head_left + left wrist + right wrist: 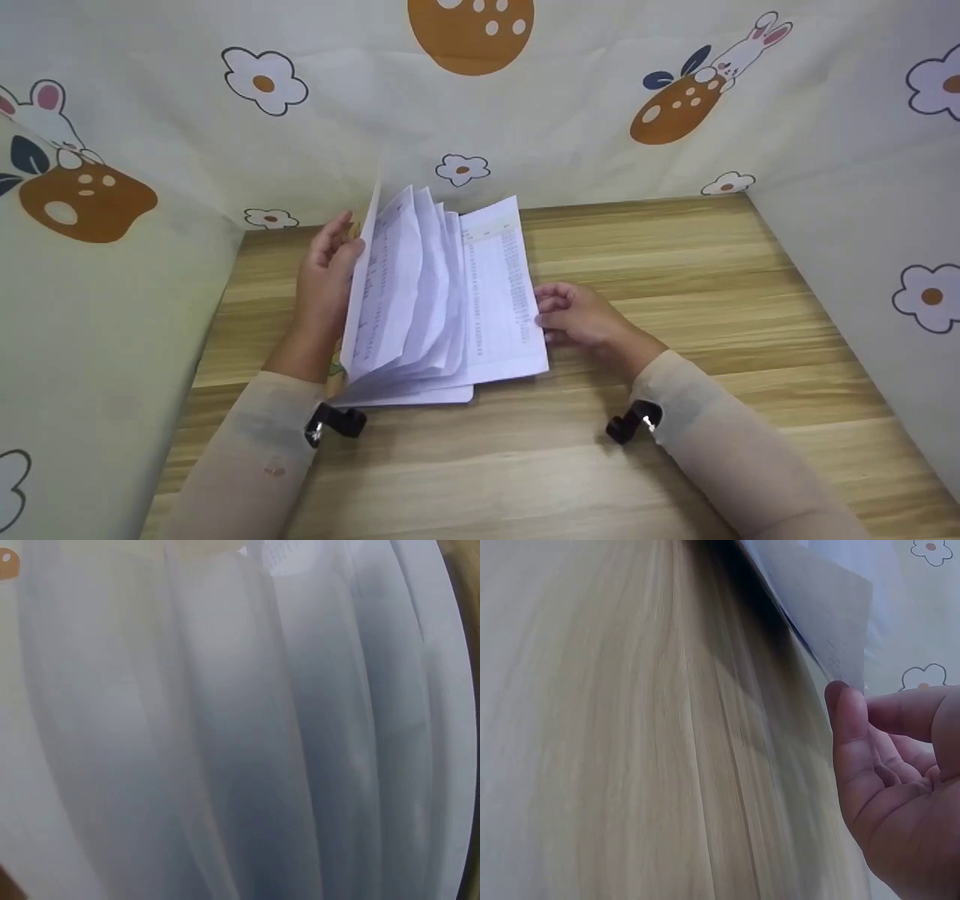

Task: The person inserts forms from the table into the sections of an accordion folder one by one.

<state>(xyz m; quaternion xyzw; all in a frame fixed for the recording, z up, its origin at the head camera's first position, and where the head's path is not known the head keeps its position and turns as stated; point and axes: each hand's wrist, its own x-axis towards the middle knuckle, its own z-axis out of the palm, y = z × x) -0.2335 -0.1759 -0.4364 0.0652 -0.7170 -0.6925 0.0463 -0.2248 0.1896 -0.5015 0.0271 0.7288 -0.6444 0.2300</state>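
Lies in the middle of the counter [675,262], just in front of both arms: a stack of papers [442,300] with tiny printed lines. Stands fanned open like a book, most likely so that each sheet can be looked at one by one.

Holds up the left sheets with the left hand [326,277], thumb and fingers at their far edge, hand behind them. Keeps them standing tall and tilted, so that they do not flop back down. Fills the whole left wrist view with soft white sheets, too blurry to read.

Rests at the right edge of the flat page with the right hand [581,315]. Fingers loose and a bit bent, gripping nothing, only the tips touching the paper. Seems to keep that side lying flat on the wood so that the stack does not slide.

Stays joined at the near end, where all the sheets meet, so probably clipped or stapled there, though too small to tell.

Stands all around the counter: a cloth wall [525,112] with flowers, bunnies and brown spotted shapes. Sticks out from each sleeve: a small black mount [337,421].
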